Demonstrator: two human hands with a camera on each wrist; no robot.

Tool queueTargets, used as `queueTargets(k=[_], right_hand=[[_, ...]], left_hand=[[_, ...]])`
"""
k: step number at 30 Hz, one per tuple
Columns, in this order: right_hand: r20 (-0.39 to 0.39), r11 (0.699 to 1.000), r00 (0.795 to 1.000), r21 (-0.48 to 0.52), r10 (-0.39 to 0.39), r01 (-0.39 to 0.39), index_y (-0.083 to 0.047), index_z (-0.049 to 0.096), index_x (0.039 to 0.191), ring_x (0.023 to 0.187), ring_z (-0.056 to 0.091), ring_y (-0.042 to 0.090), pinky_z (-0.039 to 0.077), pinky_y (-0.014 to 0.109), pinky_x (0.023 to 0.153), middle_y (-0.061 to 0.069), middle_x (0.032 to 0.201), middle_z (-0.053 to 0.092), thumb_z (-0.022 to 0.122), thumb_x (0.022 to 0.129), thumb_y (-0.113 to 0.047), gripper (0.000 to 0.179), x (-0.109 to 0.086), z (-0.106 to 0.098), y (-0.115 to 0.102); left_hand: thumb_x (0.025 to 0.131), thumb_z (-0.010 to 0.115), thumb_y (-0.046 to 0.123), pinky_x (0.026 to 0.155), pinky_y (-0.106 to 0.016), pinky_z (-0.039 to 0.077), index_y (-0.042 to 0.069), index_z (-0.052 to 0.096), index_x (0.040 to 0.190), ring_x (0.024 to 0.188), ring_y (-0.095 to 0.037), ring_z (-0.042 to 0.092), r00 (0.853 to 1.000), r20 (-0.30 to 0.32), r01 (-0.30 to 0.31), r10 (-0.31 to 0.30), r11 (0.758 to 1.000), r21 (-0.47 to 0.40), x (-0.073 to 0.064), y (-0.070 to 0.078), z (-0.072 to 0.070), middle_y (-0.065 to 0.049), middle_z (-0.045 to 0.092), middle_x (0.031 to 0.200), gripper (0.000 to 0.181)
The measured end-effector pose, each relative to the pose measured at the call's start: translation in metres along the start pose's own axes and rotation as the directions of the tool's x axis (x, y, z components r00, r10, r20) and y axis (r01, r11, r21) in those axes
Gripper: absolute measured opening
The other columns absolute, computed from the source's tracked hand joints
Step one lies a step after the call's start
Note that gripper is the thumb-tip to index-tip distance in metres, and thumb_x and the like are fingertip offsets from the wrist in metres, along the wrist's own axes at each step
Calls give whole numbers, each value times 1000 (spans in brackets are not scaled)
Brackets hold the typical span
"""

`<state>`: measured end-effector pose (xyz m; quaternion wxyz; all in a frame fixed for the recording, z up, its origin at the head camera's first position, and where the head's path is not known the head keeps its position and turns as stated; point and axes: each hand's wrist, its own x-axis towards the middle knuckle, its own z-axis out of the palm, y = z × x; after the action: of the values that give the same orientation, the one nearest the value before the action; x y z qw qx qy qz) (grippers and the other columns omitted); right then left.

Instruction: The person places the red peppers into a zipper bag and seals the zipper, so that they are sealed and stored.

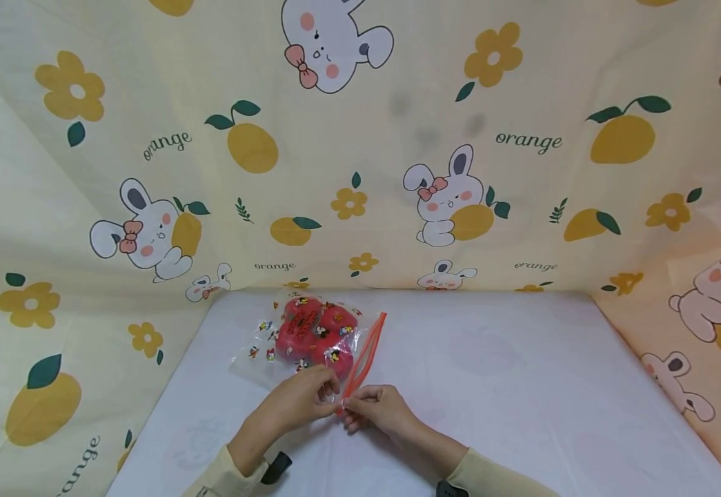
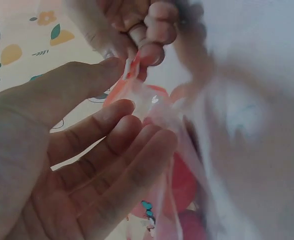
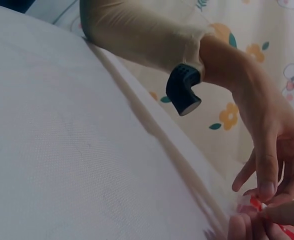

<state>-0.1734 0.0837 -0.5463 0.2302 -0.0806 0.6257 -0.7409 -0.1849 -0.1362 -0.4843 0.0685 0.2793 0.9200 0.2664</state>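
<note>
A clear zip bag (image 1: 261, 373) with cartoon figures printed on it lies on the table at left of centre. Several red rounded things (image 1: 301, 331) fill it, their kind blurred by the plastic. Its orange-red zip strip (image 1: 374, 338) faces right, the two edges parted along the middle. My right hand (image 1: 385, 411) pinches the near end of the strip between thumb and fingers. At that same corner, my left hand (image 2: 82, 150) touches the strip with its thumb tip, the other fingers loosely bent and apart from the thumb. A small white piece (image 2: 127, 69) shows between the hands.
White cloth covers the table (image 1: 490, 366). A patterned curtain (image 1: 391, 228) with rabbits and oranges closes off the back and sides. Each wrist carries a dark device, the left one (image 3: 183, 87) seen below the beige sleeve (image 3: 142, 35).
</note>
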Motion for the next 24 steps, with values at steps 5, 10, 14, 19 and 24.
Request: queueTargets(k=[5,10,14,19,24], right_hand=[[-16,999,999,-6,-38,38,13,71,111,71,75,13,62,29,73,20,91,79,72,104,-10,24,0,1,0],[-25,998,999,44,-47,48,13,70,112,73,76,14,62,29,74,15,90,79,72,103,-7,22,2,0,2],[-34,995,997,80,-62,65,13,68,112,75,76,15,62,30,75,12,89,79,71,102,-4,20,3,-1,4],[-45,991,996,106,-72,77,11,69,111,78,76,15,63,30,76,9,88,79,71,102,-3,16,5,-1,5],[-61,989,996,127,-71,78,8,71,110,78,75,15,63,31,76,8,87,78,71,102,-2,13,8,-2,7]], left_hand=[[90,89,28,72,-24,51,21,68,101,85,-8,58,999,10,41,-41,999,13,2,1,3,9,62,92,24],[89,89,31,65,-23,47,22,67,97,78,-6,54,999,-26,49,-48,998,49,1,1,7,8,60,91,25],[89,89,31,63,-24,45,23,66,93,75,-4,50,997,-57,49,-45,995,84,2,1,10,7,59,88,25],[89,88,31,61,-24,43,23,66,90,72,-2,48,996,-82,39,-29,992,124,3,2,11,10,58,83,24],[91,87,30,58,-25,42,22,68,88,68,0,47,996,-87,18,-6,990,139,5,1,12,11,59,79,20]])
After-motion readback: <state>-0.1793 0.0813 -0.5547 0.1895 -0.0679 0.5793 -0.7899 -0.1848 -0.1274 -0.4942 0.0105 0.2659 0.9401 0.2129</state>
